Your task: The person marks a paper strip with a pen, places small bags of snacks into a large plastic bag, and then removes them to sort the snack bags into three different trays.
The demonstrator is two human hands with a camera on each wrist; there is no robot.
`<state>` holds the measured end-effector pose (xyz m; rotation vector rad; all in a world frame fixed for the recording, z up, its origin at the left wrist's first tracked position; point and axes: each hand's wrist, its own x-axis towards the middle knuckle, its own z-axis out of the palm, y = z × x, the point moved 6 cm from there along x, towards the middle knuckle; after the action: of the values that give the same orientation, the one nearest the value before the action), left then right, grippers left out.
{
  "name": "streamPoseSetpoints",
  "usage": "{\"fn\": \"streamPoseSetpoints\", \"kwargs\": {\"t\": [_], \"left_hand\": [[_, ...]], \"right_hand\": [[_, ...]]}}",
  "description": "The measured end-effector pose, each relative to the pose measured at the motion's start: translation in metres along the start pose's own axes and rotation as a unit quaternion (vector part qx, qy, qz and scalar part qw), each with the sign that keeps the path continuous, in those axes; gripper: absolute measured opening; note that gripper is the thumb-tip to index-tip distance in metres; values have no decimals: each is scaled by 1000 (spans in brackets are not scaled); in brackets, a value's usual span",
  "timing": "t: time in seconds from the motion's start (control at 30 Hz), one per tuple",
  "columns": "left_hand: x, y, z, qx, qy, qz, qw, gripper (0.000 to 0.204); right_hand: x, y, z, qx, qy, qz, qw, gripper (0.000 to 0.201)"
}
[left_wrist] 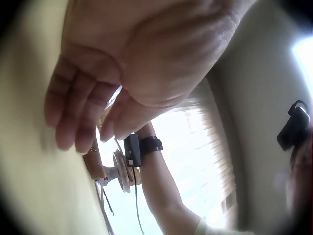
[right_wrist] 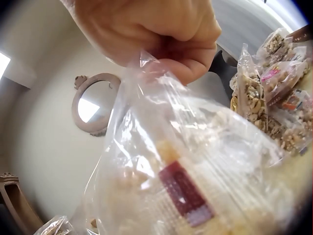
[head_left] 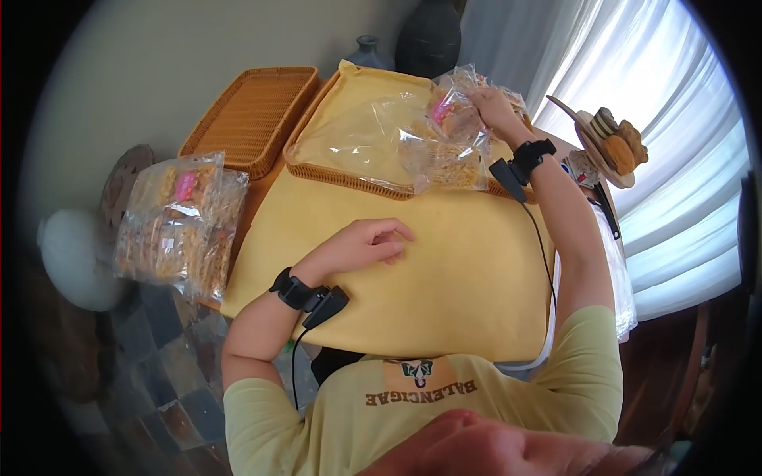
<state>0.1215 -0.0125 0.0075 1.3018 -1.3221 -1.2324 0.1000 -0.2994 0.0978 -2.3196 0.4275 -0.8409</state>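
Note:
At the far right of the table, my right hand [head_left: 496, 111] grips the top of a clear plastic bag [right_wrist: 146, 181] between thumb and curled fingers. A dark red label and pale yellow snack pieces show through the bag in the right wrist view. It hangs over a wicker tray [head_left: 349, 182] lined with yellow cloth, where other clear bags [head_left: 448, 170] of snacks lie. My left hand [head_left: 357, 247] holds nothing and hovers close over the yellow tablecloth [head_left: 397, 293], fingers loosely bent, palm showing in the left wrist view.
A second wicker tray [head_left: 246, 119] stands at the back left. Packed snack bags [head_left: 175, 230] are stacked at the left table edge, beside a white round vase [head_left: 75, 258]. Dark vases [head_left: 429, 40] stand behind, and a wooden ornament [head_left: 615, 151] stands at the right by the curtain.

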Motion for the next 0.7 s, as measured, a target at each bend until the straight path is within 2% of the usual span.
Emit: {"fn": "streamPoseSetpoints", "kwargs": {"t": [0.03, 0.07, 0.1, 0.13, 0.17, 0.2, 0.23, 0.27, 0.33, 0.37, 0.4, 0.47, 0.53, 0.6, 0.63, 0.7], "left_hand": [[1, -1, 2, 9, -5, -5, 1000, 21], [2, -1, 3, 9, -10, -6, 1000, 21], [2, -2, 5, 20, -13, -13, 1000, 21], [2, -3, 6, 30, -15, -19, 999, 21], [2, -3, 6, 30, -16, -20, 999, 21], [2, -4, 6, 24, -13, -20, 999, 21], [2, -4, 5, 18, -11, -20, 1000, 21], [2, -4, 5, 19, -10, -21, 1000, 21], [1, -3, 4, 8, 1, -9, 1000, 20], [1, -4, 3, 8, 3, -10, 1000, 20], [1, -3, 3, 13, 6, -7, 1000, 20], [1, -2, 1, 17, 11, -4, 1000, 20], [1, -1, 0, 47, 15, -7, 999, 19], [1, -1, -2, 65, 24, -8, 998, 19], [0, -1, -2, 85, 28, -11, 996, 19], [0, -1, -5, 96, 35, -11, 995, 19]], "right_hand": [[-5, 2, -3, 43, -3, 113, 993, 31], [1, 21, -5, 43, 0, 117, 992, 31], [17, 34, -7, -15, -8, -5, 1000, 28], [22, 36, -6, -73, -16, -129, 989, 27], [17, 14, -6, -73, -16, -128, 989, 27], [15, 7, -8, 42, 0, 5, 999, 28], [12, -3, -6, 156, 16, 138, 978, 30], [16, -15, -3, 158, 16, 138, 978, 30], [25, -39, -1, 124, 26, 107, 986, 30], [27, -59, -1, 58, 31, 88, 994, 29], [32, -64, 1, 60, 29, 88, 994, 29], [49, -92, 0, -100, 80, -66, 990, 29], [67, -99, 2, -145, 78, -86, 983, 27], [81, -114, 1, -251, 118, -194, 941, 29], [85, -130, 0, -262, 84, -136, 952, 31], [82, -151, -12, -235, 90, -146, 957, 33]]}}
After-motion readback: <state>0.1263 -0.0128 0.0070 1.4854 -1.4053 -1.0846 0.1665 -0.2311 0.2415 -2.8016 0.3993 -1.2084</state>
